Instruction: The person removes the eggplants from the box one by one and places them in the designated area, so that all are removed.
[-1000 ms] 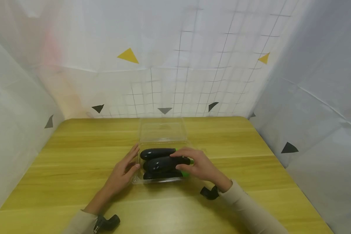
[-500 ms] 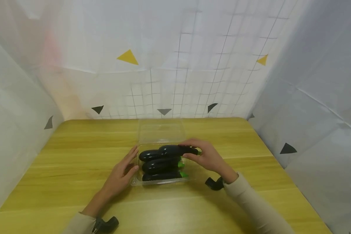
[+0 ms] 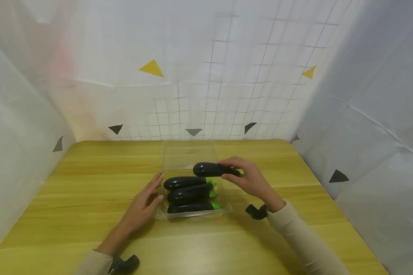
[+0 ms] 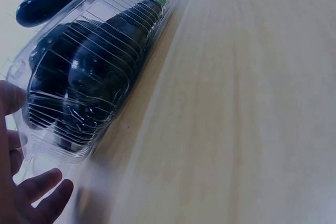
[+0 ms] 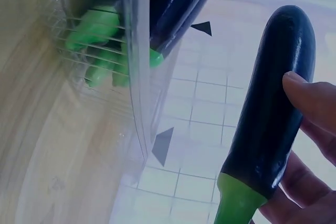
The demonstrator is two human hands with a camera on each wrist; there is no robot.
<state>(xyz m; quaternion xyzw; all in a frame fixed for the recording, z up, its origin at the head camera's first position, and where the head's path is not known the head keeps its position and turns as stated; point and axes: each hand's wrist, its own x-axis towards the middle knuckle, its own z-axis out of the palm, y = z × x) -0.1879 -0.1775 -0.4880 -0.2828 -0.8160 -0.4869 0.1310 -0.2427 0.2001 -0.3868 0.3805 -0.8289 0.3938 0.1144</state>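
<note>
My right hand (image 3: 252,181) pinches a dark, glossy eggplant (image 3: 206,169) between thumb and fingers, raised above the back of a clear plastic box (image 3: 192,215). Its green stem end (image 5: 236,198) shows in the right wrist view, below the fingers (image 5: 312,100). Inside the box lie several more eggplants (image 3: 189,193), side by side and partly stacked, green stems to the right. My left hand (image 3: 142,204) rests along the box's left side, fingers extended and thumb at the rim. In the left wrist view the ribbed box wall lies in front of the eggplants (image 4: 100,66) inside.
The clear lid (image 3: 189,156) is hinged at the back of the box and lies folded back. Wood-grain table (image 3: 261,160) surrounds the box. White sheets (image 3: 117,99) with black and yellow triangles stand behind and at both sides.
My right hand has lifted one eggplant out of the pile and moved it up, back and a little right, uncovering the eggplants beneath. The left hand has stayed at the box's side.
</note>
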